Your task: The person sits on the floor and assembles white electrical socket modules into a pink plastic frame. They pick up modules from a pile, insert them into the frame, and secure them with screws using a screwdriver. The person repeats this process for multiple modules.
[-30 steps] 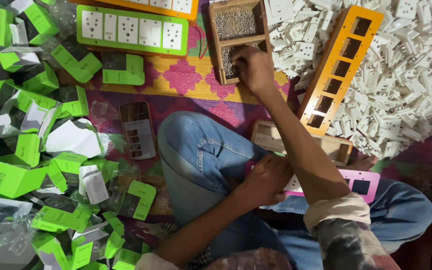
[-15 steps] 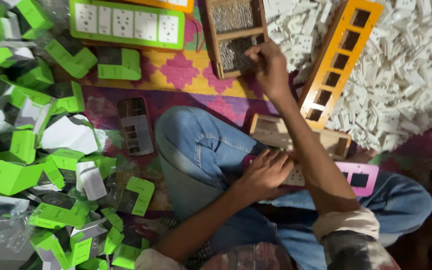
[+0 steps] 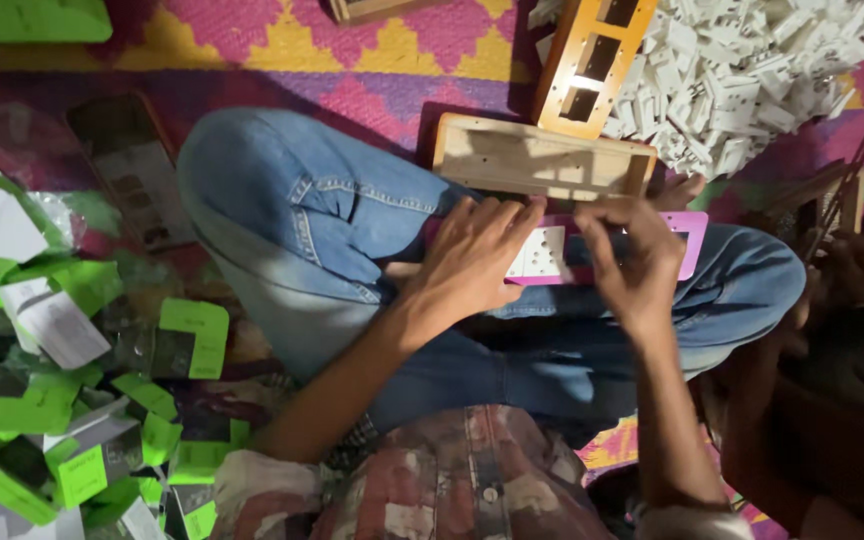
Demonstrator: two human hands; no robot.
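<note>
Left hand (image 3: 477,255) and right hand (image 3: 632,255) press flat on a pink jig (image 3: 690,240) holding a white plate (image 3: 542,255). Fingers are extended, not closed around it. A wooden tray (image 3: 542,160) sits just beyond, with a white parts heap (image 3: 752,70) at far right.

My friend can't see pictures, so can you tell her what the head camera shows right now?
A person sitting cross-legged in blue jeans presses both hands, left hand and right hand, onto a pink frame holding a white plate on their lap. A wooden tray lies just beyond, with white plastic parts heaped at right and green cards at left.
</note>
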